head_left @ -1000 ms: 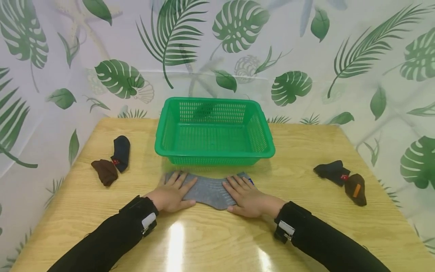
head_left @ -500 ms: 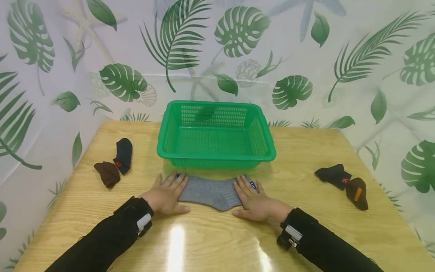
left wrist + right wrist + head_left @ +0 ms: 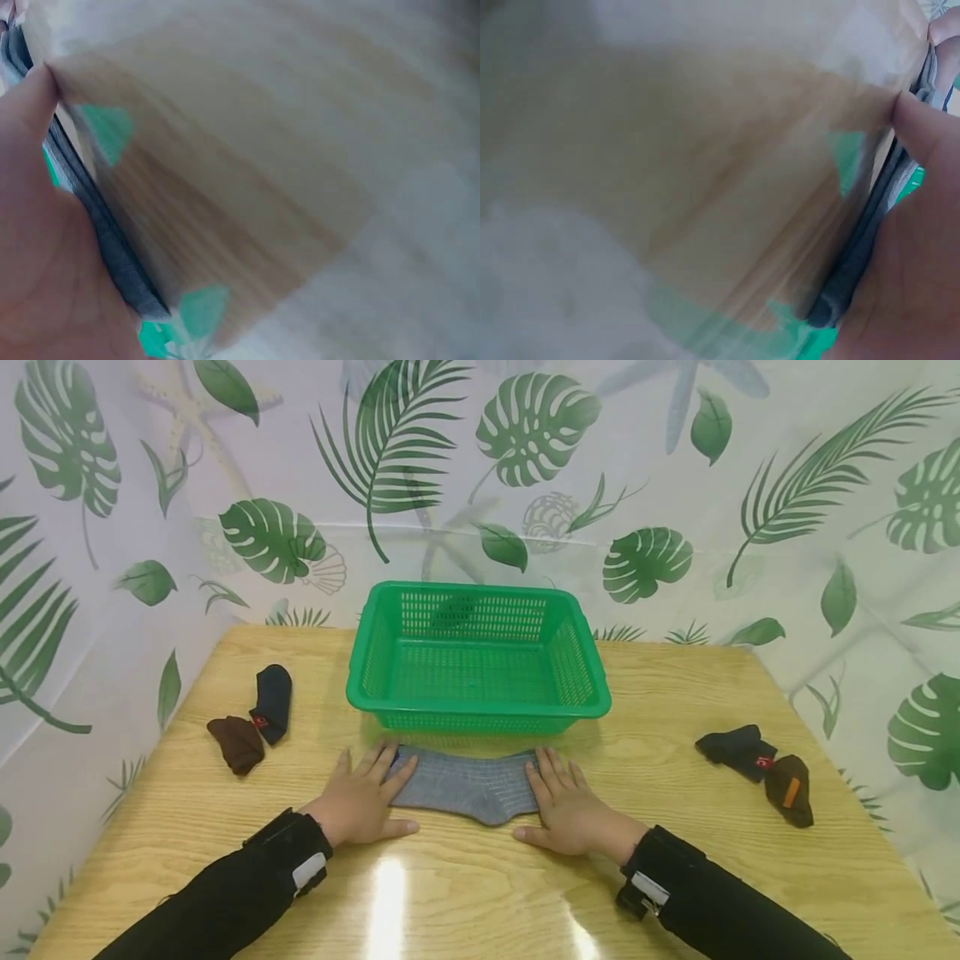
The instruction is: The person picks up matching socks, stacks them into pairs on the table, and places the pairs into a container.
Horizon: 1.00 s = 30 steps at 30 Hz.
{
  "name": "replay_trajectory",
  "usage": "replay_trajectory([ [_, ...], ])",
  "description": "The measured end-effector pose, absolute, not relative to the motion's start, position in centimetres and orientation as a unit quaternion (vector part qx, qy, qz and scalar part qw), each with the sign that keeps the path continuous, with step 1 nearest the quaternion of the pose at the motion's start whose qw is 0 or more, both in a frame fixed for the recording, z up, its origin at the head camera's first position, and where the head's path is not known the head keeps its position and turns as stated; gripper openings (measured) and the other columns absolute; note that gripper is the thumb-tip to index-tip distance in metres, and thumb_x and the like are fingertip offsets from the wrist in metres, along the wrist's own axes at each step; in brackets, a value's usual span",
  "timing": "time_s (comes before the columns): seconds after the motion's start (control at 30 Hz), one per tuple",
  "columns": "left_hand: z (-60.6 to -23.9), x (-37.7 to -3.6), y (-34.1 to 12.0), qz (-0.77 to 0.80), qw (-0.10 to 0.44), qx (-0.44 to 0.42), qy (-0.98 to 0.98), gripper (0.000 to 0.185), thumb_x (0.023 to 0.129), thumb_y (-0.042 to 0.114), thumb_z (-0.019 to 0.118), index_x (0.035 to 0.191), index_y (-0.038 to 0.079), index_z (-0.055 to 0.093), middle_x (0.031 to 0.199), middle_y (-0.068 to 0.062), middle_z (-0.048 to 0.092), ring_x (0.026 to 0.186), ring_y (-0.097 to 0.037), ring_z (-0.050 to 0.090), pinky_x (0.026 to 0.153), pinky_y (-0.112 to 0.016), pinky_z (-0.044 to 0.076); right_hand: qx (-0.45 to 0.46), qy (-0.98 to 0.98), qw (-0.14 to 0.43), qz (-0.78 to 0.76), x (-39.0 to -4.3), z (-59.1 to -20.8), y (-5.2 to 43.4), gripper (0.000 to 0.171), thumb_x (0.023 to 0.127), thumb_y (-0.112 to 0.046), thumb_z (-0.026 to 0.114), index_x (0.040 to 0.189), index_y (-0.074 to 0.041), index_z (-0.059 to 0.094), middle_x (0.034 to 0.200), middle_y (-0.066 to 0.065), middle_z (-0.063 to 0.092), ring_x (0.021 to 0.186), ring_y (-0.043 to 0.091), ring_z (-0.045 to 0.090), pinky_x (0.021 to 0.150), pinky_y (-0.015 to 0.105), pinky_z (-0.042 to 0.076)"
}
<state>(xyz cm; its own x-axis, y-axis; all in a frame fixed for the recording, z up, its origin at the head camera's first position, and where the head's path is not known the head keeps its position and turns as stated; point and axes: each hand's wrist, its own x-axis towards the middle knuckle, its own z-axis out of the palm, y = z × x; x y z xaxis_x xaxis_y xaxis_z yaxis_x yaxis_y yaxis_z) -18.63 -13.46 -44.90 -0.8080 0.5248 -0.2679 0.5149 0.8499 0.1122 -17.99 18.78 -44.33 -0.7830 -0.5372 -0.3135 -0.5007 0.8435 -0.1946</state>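
Flat on the table point(image 3: 480, 893), a grey sock point(image 3: 468, 783) lies stretched sideways just in front of the green basket point(image 3: 477, 662); the left hand point(image 3: 362, 796) presses its left end with fingers straight and spread, thumb out on the wood; the right hand point(image 3: 567, 807) presses the right end the same way; a brown sock point(image 3: 236, 742) and a dark sock point(image 3: 271, 701) lie touching at far left; another dark sock point(image 3: 737, 749) and brown sock point(image 3: 790, 789) lie at far right; both wrist views are blurred, showing only palm, sock edge and wood.
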Motion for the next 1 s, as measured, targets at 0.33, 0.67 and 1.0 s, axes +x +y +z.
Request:
replay_trajectory([
  [0.33,-45.8,-19.2,-13.6,0.049,0.223,0.256,0.939,0.099,0.087,0.073,0.046,0.157,0.013,0.01,0.161,-0.019,0.002,0.146,-0.041,-0.004,0.111,-0.066,0.006,-0.321,0.921,0.207,-0.075,-18.1,-45.4,20.6,0.104,0.094,-0.064,0.045,0.15,0.011,0.001,0.156,0.03,-0.011,0.143,0.045,-0.014,0.114,0.061,0.007],
  [0.67,-44.3,-19.6,-14.7,0.228,0.159,0.248,0.928,0.083,0.093,0.048,0.061,0.152,0.003,0.026,0.153,-0.03,0.023,0.138,-0.049,0.026,0.107,-0.067,0.023,-0.255,0.93,0.157,-0.213,-19.2,-43.9,20.6,0.075,0.097,-0.037,0.058,0.146,0.011,0.029,0.152,0.034,0.022,0.14,0.048,0.023,0.11,0.06,0.025],
  [1.0,-43.5,-21.9,-15.9,0.287,0.108,0.106,0.946,0.035,0.087,0.031,0.071,0.092,-0.003,0.067,0.085,-0.009,0.065,0.076,-0.022,0.059,0.067,-0.038,0.049,-0.084,0.955,0.116,-0.259,-21.1,-43.4,20.6,0.024,0.089,-0.022,0.069,0.087,0.001,0.066,0.069,0.003,0.056,0.06,0.015,0.049,0.054,0.028,0.042],
])
